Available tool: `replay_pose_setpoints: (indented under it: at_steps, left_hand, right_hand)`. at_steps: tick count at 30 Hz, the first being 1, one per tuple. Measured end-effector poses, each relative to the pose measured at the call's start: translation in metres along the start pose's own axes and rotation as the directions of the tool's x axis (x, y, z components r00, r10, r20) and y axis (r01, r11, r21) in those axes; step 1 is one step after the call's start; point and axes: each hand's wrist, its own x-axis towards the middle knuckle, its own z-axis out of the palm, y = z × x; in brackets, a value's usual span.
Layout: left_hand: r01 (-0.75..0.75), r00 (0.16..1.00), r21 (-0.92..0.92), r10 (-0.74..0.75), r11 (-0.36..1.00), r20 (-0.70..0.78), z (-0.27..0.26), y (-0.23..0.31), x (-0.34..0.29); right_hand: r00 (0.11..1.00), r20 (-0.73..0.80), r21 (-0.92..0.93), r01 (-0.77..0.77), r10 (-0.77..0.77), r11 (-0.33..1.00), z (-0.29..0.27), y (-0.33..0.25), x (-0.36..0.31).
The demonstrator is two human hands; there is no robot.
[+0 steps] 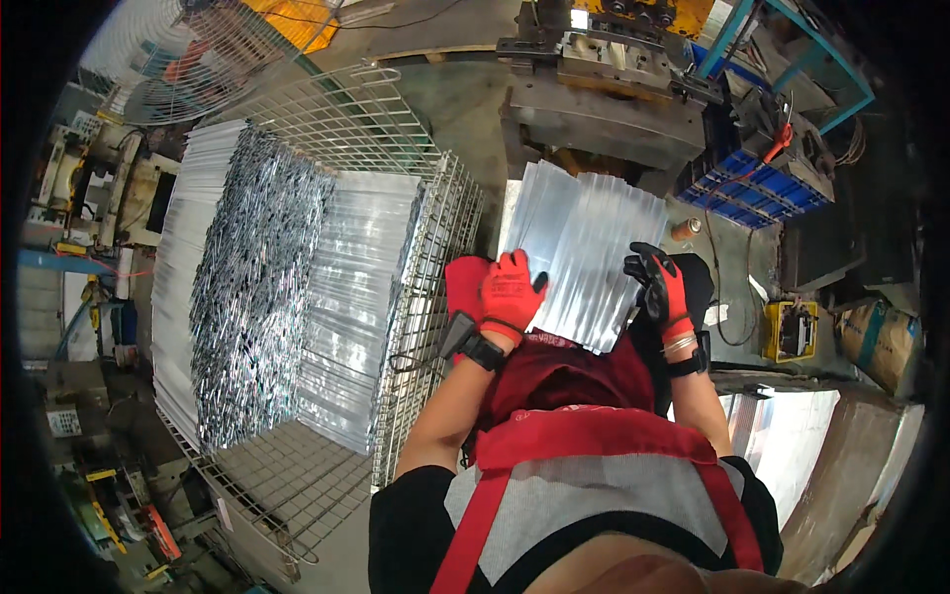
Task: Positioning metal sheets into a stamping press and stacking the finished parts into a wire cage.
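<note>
A fanned bundle of thin, shiny metal strips [584, 247] lies over my lap, its long sides running away from me. My left hand [512, 292], in a red glove with dark fingertips, is closed at the left edge of the bundle, its thumb over the top strip. At the opposite edge is my right hand [660, 287], in a red glove with black fingers. Its fingers are bent and apart beside the strips, and I cannot make out a grip on them. The undersides of the strips are hidden.
To the left stands a wire mesh cage [435, 267] holding dense rows of metal strips [351, 297]. A heavy machine [604, 119] is ahead. A blue crate [757, 188] sits at the far right, with a yellow box [792, 332] nearer. A round fan [178, 59] is at the upper left.
</note>
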Motion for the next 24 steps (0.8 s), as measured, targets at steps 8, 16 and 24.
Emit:
replay_pose_setpoints:
  at_steps: [8, 16, 24]
  left_hand:
    - [-0.091, 0.939, -0.020, 0.092, 0.996, 0.332, 0.053, 0.037, -0.023]
    - [-0.032, 0.941, -0.258, 0.116, 0.966, 0.318, 0.032, 0.031, -0.025]
    - [0.077, 0.992, -0.746, 0.024, 0.661, 0.123, -0.024, 0.048, -0.026]
  right_hand:
    - [1.000, 0.002, 0.040, 0.002, -0.003, 0.999, 0.014, -0.004, -0.010]
    - [1.000, 0.020, 0.062, -0.020, 0.019, 0.998, 0.015, 0.001, -0.012]
    - [0.999, 0.038, 0.163, -0.044, 0.038, 0.986, 0.018, 0.007, 0.006]
